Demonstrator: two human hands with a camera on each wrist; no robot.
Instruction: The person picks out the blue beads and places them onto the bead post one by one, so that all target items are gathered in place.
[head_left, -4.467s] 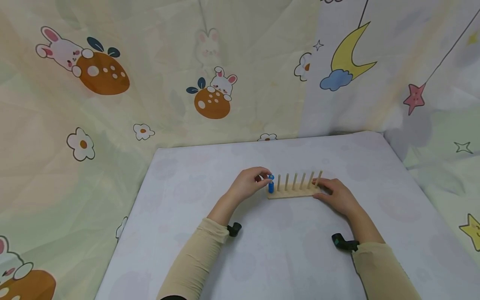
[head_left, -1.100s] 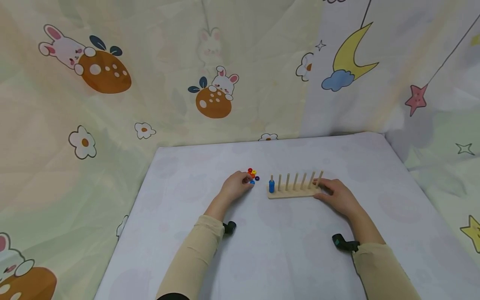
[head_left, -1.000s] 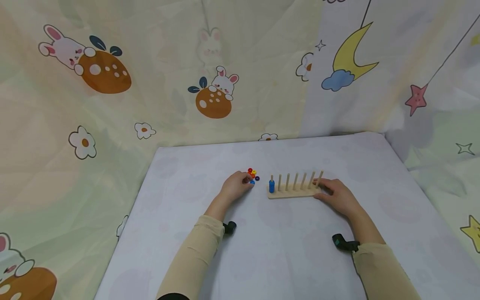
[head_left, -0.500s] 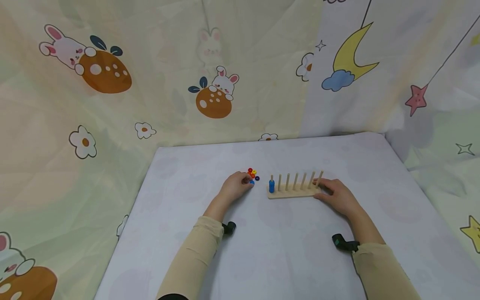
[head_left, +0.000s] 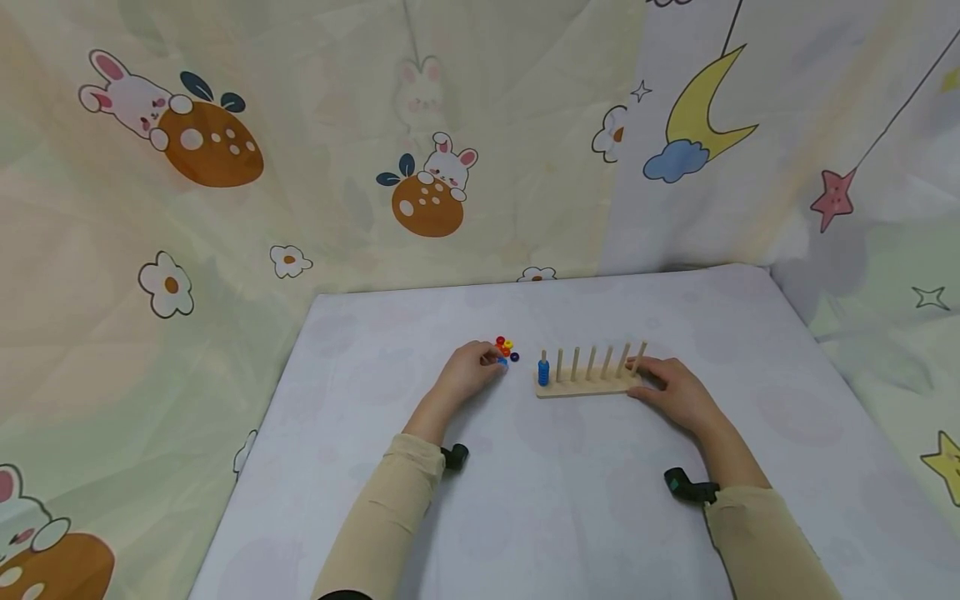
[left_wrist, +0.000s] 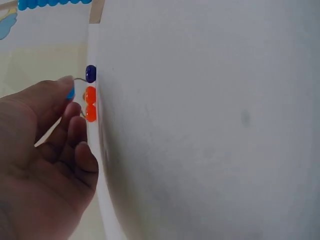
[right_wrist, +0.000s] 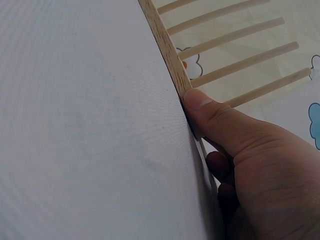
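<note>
My left hand (head_left: 467, 370) pinches a blue bead (left_wrist: 71, 93) between thumb and fingertips, close beside a small group of loose beads. In that group are red beads (head_left: 500, 340), a yellow bead (head_left: 508, 344) and a dark blue bead (head_left: 514, 357). Two orange-red beads (left_wrist: 90, 104) show past the fingertips in the left wrist view. My right hand (head_left: 677, 395) grips the right end of a wooden peg board (head_left: 588, 387), thumb on its near edge. Blue beads (head_left: 543, 372) are stacked on its leftmost peg; the other upright pegs (head_left: 591, 364) are bare.
The board stands on a table (head_left: 570, 500) covered with white cloth, to the right of the loose beads. Behind the table hangs a printed cloth (head_left: 510, 125). A small black device (head_left: 455, 457) sits at the left wrist, another black device (head_left: 688, 486) at the right.
Since the earliest frame my left hand has left the leftmost peg, where blue beads stay stacked, and moved left to the loose beads. Lately it has risen slightly. My right hand stays on the board.
</note>
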